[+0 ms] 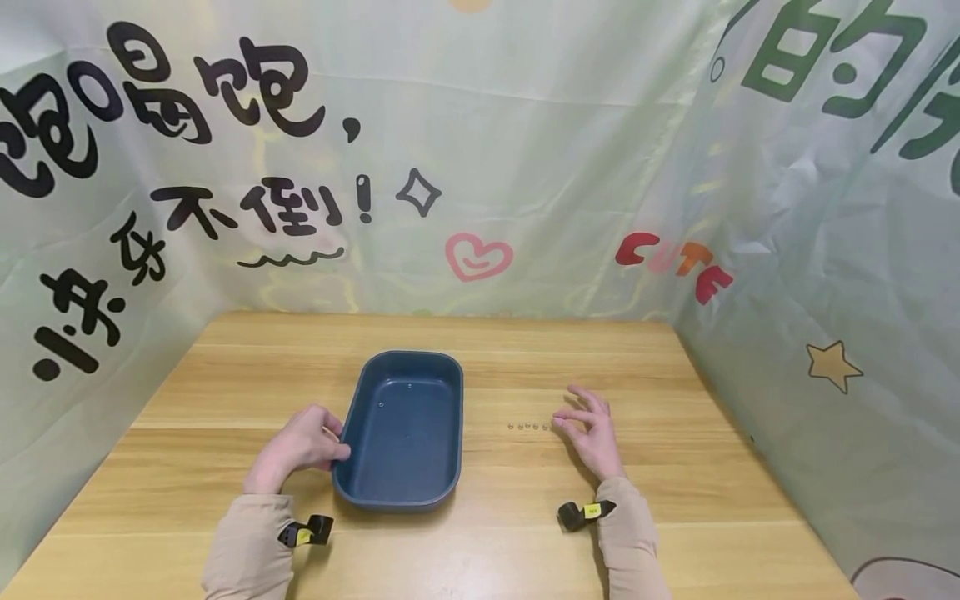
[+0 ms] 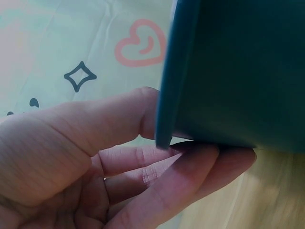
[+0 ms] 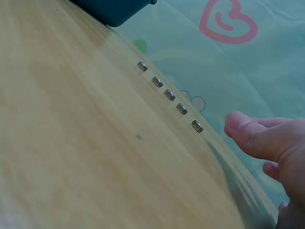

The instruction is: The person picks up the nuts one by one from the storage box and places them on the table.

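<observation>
My left hand (image 1: pixel 303 442) grips the left rim of a dark blue plastic tub (image 1: pixel 397 498), near its front corner. In the left wrist view the thumb lies against the outside of the rim and the fingers (image 2: pixel 167 191) curl beneath it. Several small metal hex nuts (image 3: pixel 169 95) lie in a row on the table, right of the tub. My right hand (image 1: pixel 595 437) is at the right end of that row, thumb and forefinger tips close together, other fingers spread. I cannot tell whether a nut is between those tips; the thumb hides the forefinger tip in the right wrist view.
Two tiny pieces, one of them a shiny ring-like bit (image 1: pixel 381 404), lie inside the tub. The wooden table (image 1: pixel 487 550) is enclosed by a printed cloth (image 1: pixel 555 167) at the back and both sides. A camera is strapped to each sleeved wrist.
</observation>
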`<state>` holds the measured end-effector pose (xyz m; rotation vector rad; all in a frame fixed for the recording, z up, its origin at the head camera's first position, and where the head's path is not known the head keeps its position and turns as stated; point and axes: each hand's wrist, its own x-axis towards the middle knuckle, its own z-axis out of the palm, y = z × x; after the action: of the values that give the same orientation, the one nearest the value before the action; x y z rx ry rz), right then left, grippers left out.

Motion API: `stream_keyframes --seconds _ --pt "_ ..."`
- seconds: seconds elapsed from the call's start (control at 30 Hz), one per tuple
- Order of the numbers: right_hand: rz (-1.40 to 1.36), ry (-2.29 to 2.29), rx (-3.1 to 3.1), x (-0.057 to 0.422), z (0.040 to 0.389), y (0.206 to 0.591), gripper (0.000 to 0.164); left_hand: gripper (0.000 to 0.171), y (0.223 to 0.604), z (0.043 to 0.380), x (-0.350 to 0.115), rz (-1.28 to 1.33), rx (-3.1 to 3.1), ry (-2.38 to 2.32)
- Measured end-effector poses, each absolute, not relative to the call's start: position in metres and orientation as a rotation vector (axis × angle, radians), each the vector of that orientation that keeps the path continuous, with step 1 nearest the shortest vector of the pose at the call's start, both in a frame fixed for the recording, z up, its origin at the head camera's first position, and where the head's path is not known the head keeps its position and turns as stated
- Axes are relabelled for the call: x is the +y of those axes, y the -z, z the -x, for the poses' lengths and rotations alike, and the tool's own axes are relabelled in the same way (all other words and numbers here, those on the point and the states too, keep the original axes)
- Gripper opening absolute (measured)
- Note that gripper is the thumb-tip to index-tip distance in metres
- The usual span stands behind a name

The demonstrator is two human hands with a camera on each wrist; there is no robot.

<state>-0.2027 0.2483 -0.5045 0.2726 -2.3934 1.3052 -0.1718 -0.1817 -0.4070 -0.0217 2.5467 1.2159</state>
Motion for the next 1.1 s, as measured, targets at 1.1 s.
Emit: stream_keyframes --seconds 1.1 --pt "-0.391 -0.954 -2.423 0.2436 0.1985 0.5063 0.009 0.033 0.4084 0.1715 -0.1814 0.014 2.588 -1.187"
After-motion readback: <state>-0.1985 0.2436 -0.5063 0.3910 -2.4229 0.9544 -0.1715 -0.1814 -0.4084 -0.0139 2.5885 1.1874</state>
